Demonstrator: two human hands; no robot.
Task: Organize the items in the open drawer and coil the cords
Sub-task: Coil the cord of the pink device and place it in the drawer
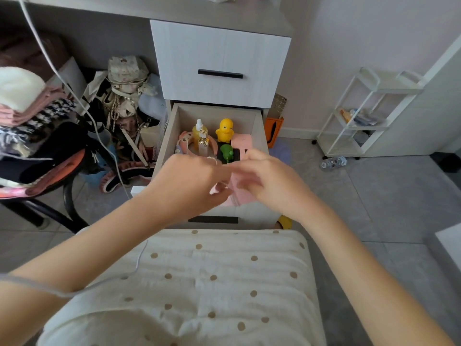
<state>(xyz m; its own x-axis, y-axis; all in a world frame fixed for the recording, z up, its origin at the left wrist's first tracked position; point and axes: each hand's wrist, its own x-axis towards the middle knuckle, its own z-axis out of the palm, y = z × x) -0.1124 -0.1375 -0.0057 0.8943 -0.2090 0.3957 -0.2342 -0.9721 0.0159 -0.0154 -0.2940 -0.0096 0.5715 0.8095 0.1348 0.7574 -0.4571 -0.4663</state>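
White cord (212, 158) wound round curled left hand (189, 181), right hand (272, 181) pinching it (blurry)

In the open drawer (260, 129), the bottle (199, 133) stood left of the toy duck (224, 129). A small toy (226, 152) lay before the duck. A closed drawer (219, 53) sat above, and a cart (361, 116) stood to the right.

A: What's round the cabinet (219, 53)?
B: Desk (199, 8) on top, pale wall (349, 46) to its right, grey tiled floor (386, 196) below.
A: Furniture?
B: White rack (394, 84) right of it, by the wall. Chair (67, 192) left of it, piled with clothes (30, 108). Bags (124, 78) heaped against its left side.
A: Light?
B: Soft, even, bright on the wall
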